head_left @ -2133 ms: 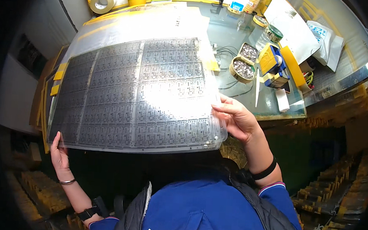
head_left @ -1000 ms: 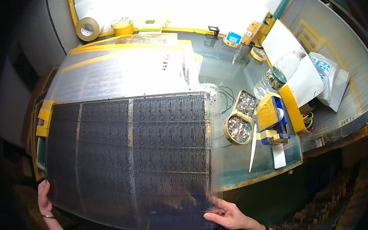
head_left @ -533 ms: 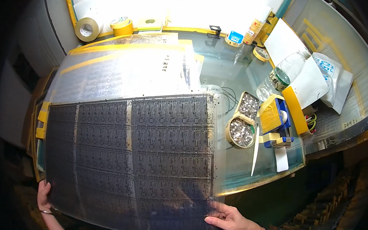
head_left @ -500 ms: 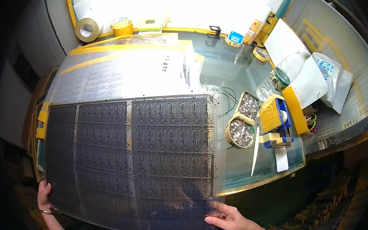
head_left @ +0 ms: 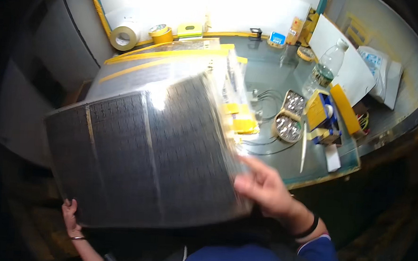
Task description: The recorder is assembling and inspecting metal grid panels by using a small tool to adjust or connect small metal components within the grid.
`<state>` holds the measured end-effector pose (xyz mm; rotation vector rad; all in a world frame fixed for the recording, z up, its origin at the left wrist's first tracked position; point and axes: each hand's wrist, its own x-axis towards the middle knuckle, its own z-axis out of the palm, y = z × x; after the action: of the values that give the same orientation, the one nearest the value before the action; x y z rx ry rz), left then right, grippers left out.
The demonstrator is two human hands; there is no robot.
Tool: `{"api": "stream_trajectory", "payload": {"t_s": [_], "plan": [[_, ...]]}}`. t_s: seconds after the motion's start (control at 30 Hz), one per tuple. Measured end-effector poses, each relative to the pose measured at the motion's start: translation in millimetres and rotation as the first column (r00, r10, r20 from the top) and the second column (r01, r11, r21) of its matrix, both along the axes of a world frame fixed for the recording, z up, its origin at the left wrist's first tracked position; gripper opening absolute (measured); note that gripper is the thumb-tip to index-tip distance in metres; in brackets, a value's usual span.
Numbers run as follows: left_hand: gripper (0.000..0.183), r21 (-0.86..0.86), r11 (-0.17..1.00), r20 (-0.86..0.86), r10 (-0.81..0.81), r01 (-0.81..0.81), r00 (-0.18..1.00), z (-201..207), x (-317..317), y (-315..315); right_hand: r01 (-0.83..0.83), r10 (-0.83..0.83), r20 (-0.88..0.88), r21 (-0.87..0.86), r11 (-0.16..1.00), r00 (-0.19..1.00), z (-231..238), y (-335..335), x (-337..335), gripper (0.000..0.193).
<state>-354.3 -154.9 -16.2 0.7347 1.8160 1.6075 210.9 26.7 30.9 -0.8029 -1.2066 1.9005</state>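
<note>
A large dark film sheet (head_left: 117,168), printed with rows of circuit patterns and crossed by two pale bands, is held tilted over the near side of the table. My left hand (head_left: 71,215) grips its lower left edge, fingers closed round it. At the right edge, my right hand (head_left: 270,188) pinches the clear margin between thumb and fingers, somewhat blurred. Behind the film, other sheets (head_left: 131,74) with yellow tape strips lie on the table, partly covered by it. A yellow-taped patch (head_left: 242,119) shows just right of the film.
On the glass table (head_left: 264,67) stand tape rolls (head_left: 124,38), two small containers of metallic bits (head_left: 288,126), a blue tape dispenser (head_left: 330,120) and a plastic bottle (head_left: 328,66). Thin black cables (head_left: 270,97) lie near the containers. The table's edge (head_left: 327,178) runs along the near right.
Both hands have raised and tilted the film, and its right side has swung up. The taped patch and more cable now show beside it. The whole view has shifted slightly.
</note>
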Motion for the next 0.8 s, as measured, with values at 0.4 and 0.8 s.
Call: {"api": "stream_trajectory", "payload": {"t_s": [0.4, 0.8], "plan": [[0.009, 0.129, 0.988, 0.486, -0.141, 0.089, 0.863, 3.1, 181.8, 28.5, -0.569, 0.463, -0.332, -0.522, 0.635, 0.822, -22.2, -30.9, -78.2, 0.058], [0.032, -0.295, 0.148, 0.236, -0.946, 0.944, 0.222, -15.4, 259.7, 48.6, -0.133, 0.083, -0.190, -0.270, 0.954, 0.978, -24.2, -29.0, -66.8, 0.035]]}}
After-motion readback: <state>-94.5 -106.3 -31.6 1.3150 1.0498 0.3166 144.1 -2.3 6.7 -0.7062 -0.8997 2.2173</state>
